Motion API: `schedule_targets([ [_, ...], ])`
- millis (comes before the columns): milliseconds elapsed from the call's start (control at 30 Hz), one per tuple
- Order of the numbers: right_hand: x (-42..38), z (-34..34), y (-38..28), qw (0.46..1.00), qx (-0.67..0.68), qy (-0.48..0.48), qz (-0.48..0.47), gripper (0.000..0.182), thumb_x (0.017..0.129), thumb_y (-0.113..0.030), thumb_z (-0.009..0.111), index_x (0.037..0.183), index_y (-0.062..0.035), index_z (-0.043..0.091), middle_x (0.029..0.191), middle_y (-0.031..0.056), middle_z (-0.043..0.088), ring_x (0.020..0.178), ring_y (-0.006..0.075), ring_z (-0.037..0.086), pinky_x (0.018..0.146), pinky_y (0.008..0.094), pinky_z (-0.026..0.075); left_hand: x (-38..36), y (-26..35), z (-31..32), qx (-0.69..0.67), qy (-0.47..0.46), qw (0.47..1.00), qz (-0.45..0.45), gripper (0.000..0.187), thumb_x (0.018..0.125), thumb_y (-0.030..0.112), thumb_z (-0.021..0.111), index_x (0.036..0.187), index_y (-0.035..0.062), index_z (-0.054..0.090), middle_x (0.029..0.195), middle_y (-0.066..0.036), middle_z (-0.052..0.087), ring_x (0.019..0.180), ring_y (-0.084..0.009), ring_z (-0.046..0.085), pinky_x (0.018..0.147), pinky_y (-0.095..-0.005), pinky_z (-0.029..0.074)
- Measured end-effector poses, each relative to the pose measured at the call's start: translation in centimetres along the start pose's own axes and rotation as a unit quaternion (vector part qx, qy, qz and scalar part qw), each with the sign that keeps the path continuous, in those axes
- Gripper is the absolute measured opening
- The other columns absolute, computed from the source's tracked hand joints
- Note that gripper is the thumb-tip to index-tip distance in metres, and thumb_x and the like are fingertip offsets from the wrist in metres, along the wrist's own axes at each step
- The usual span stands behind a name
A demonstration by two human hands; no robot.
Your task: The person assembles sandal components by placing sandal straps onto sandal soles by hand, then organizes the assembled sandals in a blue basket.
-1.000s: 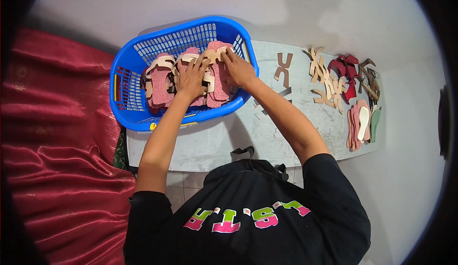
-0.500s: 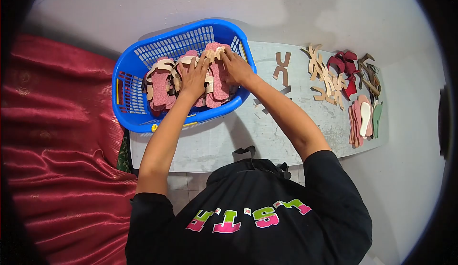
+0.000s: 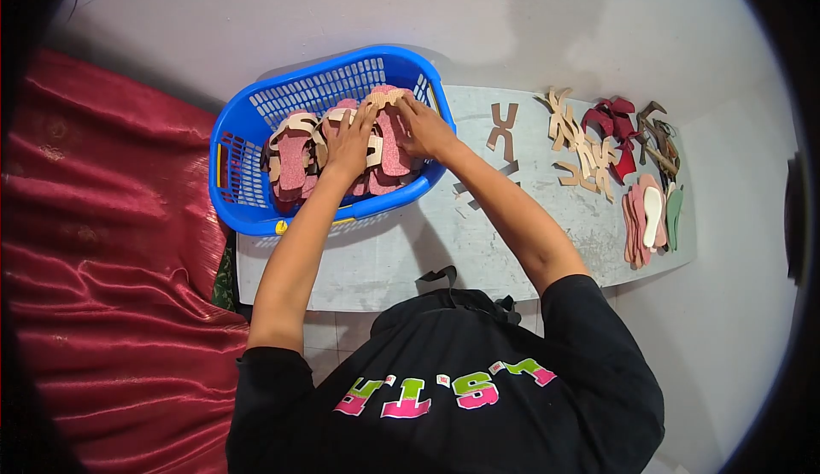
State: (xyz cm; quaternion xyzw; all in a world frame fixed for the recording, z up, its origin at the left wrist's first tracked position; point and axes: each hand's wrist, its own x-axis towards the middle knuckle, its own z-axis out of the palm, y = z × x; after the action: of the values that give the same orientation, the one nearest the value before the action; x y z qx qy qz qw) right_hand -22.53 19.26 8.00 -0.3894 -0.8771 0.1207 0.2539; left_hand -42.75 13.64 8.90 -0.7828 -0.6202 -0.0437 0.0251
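While our left hand [image 3: 348, 145] lies fingers-apart over the sandals [image 3: 292, 162] inside the blue basket [image 3: 397, 198], our right hand [image 3: 430, 130] touches the rightmost sandal [image 3: 392, 151], its grip impossible to tell.

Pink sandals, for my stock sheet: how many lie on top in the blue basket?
3: left sandal, middle sandal partly under the left hand, right sandal. More may be hidden beneath.

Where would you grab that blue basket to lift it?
Probably take the blue basket by both short ends, left hand coming from the left, right hand from the right. It's longest side to side, with pink sandals lying between those ends, so gripping the rim there should keep it level.
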Motion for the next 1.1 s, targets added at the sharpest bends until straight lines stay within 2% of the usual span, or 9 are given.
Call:
schedule_targets([
  [200, -0.7, -1.3, -1.2, 1.000, 0.006, -0.001, 0.009, 0.083, 0.067, -0.020, 0.078, 0.137, 0.0017, 0.039, 0.139, 0.0257, 0.044, 0.125, 0.0418, 0.048, 0.103, 0.0449, 0.043, -0.5, 0.4, -1.2, -0.012, -0.013, 0.999, -0.046, 0.098, 0.073, -0.005, 0.065, 0.154, 0.0234, 0.018, 0.158, -0.007, 0.025, 0.141, -0.0326, 0.031, 0.112, -0.0667, 0.015],
  [267, -0.9, -1.6, -1.4, 1.000, -0.005, 0.009, 0.006, 0.082, 0.068, -0.020, 0.078, 0.137, 0.0014, 0.040, 0.140, 0.0251, 0.044, 0.125, 0.0413, 0.049, 0.103, 0.0449, 0.043, -0.8, 0.5, -1.6, -0.026, 0.006, 0.996, -0.080, 0.110, 0.064, -0.004, 0.075, 0.154, 0.0227, 0.017, 0.159, -0.006, 0.023, 0.141, -0.0296, 0.031, 0.111, -0.0661, 0.019],
  [400, -1.5, -2.4, -2.1, 1.000, 0.006, 0.018, 0.008, 0.081, 0.069, -0.020, 0.077, 0.137, 0.0015, 0.041, 0.140, 0.0252, 0.043, 0.125, 0.0414, 0.049, 0.103, 0.0450, 0.043, -1.7, 1.6, -2.8, -0.048, 0.031, 0.991, -0.118, 0.102, 0.066, -0.005, 0.074, 0.152, 0.0200, 0.025, 0.157, -0.008, 0.026, 0.141, -0.0292, 0.032, 0.111, -0.0642, 0.020],
  [500, -2.9, -3.6, -3.0, 0.996, 0.046, 0.076, -0.011, 0.075, 0.073, -0.015, 0.073, 0.138, 0.0014, 0.041, 0.143, 0.0258, 0.041, 0.121, 0.0443, 0.050, 0.103, 0.0448, 0.043, -2.9, 3.2, -3.5, -0.092, 0.168, 0.974, -0.125, 0.069, 0.075, -0.005, 0.061, 0.140, 0.0099, 0.045, 0.149, -0.014, 0.037, 0.137, -0.0319, 0.036, 0.110, -0.0574, 0.023],
  [600, -5.7, -5.3, -3.8, 0.994, 0.065, 0.090, 0.022, 0.075, 0.075, -0.015, 0.073, 0.140, -0.0001, 0.040, 0.144, 0.0248, 0.040, 0.125, 0.0434, 0.046, 0.106, 0.0454, 0.040, -4.6, 6.7, -4.9, -0.180, 0.265, 0.943, -0.094, 0.061, 0.079, -0.001, 0.058, 0.138, 0.0087, 0.048, 0.148, -0.017, 0.038, 0.137, -0.0363, 0.035, 0.113, -0.0575, 0.020],
  [700, -10.4, -6.9, -3.9, 0.990, 0.082, 0.107, 0.040, 0.076, 0.076, -0.016, 0.073, 0.142, -0.0018, 0.039, 0.145, 0.0238, 0.039, 0.128, 0.0427, 0.043, 0.108, 0.0464, 0.037, -7.3, 12.7, -4.6, -0.275, 0.375, 0.885, -0.029, 0.035, 0.080, -0.001, 0.056, 0.114, 0.0043, 0.063, 0.128, -0.020, 0.054, 0.121, -0.0384, 0.050, 0.103, -0.0484, 0.037],
  [867, -22.2, -7.3, -0.6, 0.980, 0.058, 0.104, 0.158, 0.072, 0.074, -0.015, 0.074, 0.138, -0.0011, 0.043, 0.146, 0.0238, 0.038, 0.130, 0.0433, 0.041, 0.108, 0.0479, 0.036, -11.9, 23.7, -0.1, -0.455, 0.213, 0.864, 0.017, 0.026, 0.076, -0.003, 0.061, 0.101, 0.0048, 0.067, 0.107, -0.014, 0.060, 0.100, -0.0320, 0.061, 0.087, -0.0413, 0.050],
  [1033, -34.6, -7.5, 4.7, 0.948, -0.010, 0.007, 0.317, 0.067, 0.072, -0.016, 0.075, 0.132, -0.0013, 0.049, 0.147, 0.0210, 0.036, 0.136, 0.0412, 0.035, 0.106, 0.0561, 0.036, -12.8, 31.2, 6.2, -0.357, -0.068, 0.930, 0.064, 0.051, 0.073, 0.007, 0.071, 0.122, 0.0106, 0.058, 0.136, -0.016, 0.045, 0.122, -0.0363, 0.046, 0.097, -0.0470, 0.044],
  [1100, -38.8, -7.1, 7.1, 0.926, -0.028, -0.054, 0.372, 0.067, 0.070, -0.015, 0.076, 0.131, -0.0051, 0.050, 0.150, 0.0183, 0.032, 0.138, 0.0415, 0.031, 0.105, 0.0603, 0.035, -12.3, 34.3, 8.7, -0.322, -0.089, 0.941, 0.060, 0.059, 0.072, 0.009, 0.073, 0.128, 0.0117, 0.054, 0.142, -0.016, 0.038, 0.126, -0.0374, 0.042, 0.098, -0.0504, 0.042],
])
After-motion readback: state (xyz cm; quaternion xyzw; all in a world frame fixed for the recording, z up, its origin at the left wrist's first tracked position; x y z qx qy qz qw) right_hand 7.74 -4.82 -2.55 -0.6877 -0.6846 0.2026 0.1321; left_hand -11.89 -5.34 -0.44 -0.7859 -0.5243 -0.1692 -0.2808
